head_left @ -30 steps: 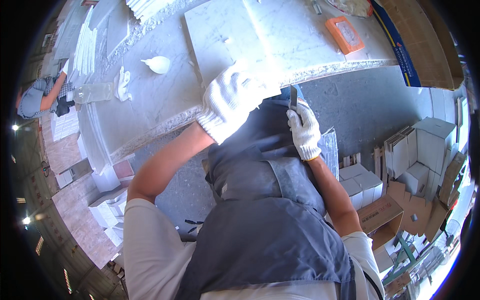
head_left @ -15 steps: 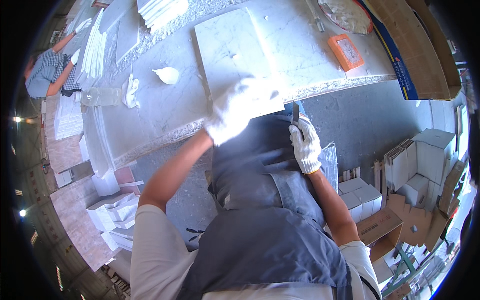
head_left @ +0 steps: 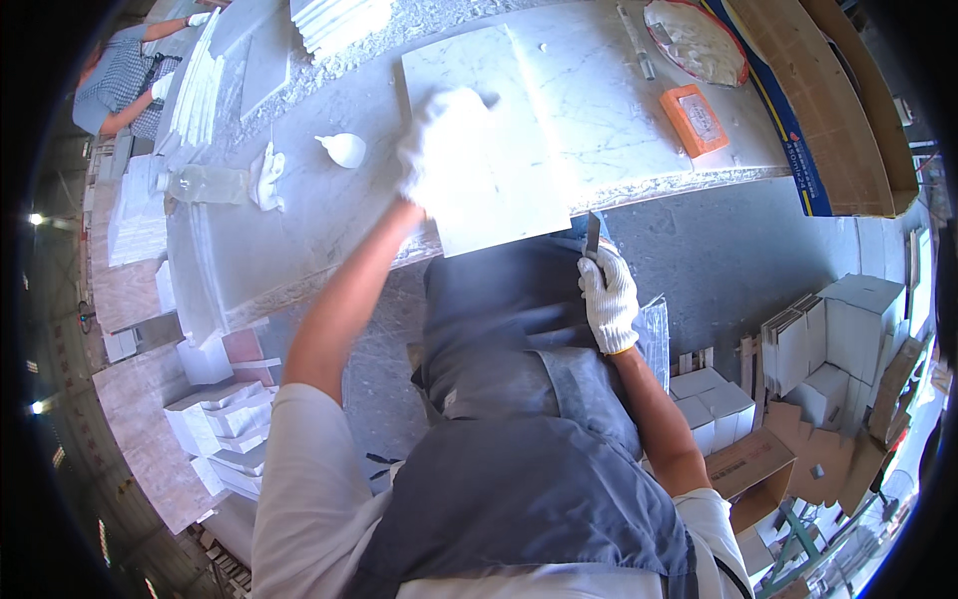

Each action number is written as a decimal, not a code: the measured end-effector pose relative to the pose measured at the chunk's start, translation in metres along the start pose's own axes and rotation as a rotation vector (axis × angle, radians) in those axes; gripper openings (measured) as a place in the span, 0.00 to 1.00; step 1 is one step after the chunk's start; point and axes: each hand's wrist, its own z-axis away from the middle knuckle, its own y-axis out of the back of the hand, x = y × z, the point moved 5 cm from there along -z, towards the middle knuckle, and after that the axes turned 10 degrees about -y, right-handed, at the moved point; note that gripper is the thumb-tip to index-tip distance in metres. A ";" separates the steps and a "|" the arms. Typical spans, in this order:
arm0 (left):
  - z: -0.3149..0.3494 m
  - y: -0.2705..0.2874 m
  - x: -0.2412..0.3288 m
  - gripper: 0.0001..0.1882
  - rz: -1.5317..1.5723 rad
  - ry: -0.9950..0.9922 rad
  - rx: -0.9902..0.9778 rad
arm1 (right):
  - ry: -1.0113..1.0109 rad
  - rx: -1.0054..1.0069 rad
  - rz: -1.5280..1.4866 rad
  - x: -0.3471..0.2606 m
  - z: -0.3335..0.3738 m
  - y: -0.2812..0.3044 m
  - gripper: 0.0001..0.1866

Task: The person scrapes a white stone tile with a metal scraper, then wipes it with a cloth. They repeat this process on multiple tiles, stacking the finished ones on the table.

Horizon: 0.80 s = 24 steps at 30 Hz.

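A pale rectangular slab (head_left: 514, 190) lies on the marble worktable, its near end jutting past the table's front edge. My left hand (head_left: 444, 145), in a white glove, is over the slab's left side; glare and motion smear its fingers. Low and to the right, clear of the slab, my gloved right hand (head_left: 609, 299) is closed around a narrow flat metal blade (head_left: 594, 235), which points up from the fist. What lies inside that grip is hidden.
A white rubber squeeze bulb (head_left: 344, 150), a crumpled white glove (head_left: 269, 178) and a clear plastic bottle (head_left: 210, 185) lie left. An orange-edged block (head_left: 695, 120), a bowl of white paste (head_left: 699, 42) and a cardboard box (head_left: 833, 100) stand right. Another person (head_left: 125, 80) works far left.
My left hand has moved from the table's front edge up and away over the slab. The right hand still holds the blade, nearly unmoved. The whole view has shifted slightly.
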 end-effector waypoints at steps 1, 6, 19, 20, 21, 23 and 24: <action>0.020 -0.012 0.031 0.19 0.430 -0.002 0.039 | 0.025 0.009 0.011 -0.001 0.000 0.001 0.12; 0.119 -0.021 0.148 0.19 1.171 0.075 -0.532 | 0.044 0.008 0.078 -0.004 0.001 0.004 0.13; 0.132 0.008 0.164 0.12 0.687 0.007 -0.336 | -0.141 -0.023 -0.088 -0.014 0.003 0.004 0.10; 0.133 0.008 0.166 0.15 0.668 -0.029 -0.311 | -0.123 -0.015 -0.092 -0.015 0.003 0.004 0.11; 0.132 0.010 0.164 0.14 0.698 -0.033 -0.263 | -0.151 -0.014 -0.086 -0.014 0.003 0.004 0.12; 0.126 0.013 0.158 0.11 0.723 -0.021 -0.201 | 0.008 0.029 -0.030 -0.020 0.003 0.005 0.12; 0.121 0.016 0.149 0.10 0.780 0.071 -0.124 | 0.015 0.040 -0.002 -0.020 0.003 0.005 0.12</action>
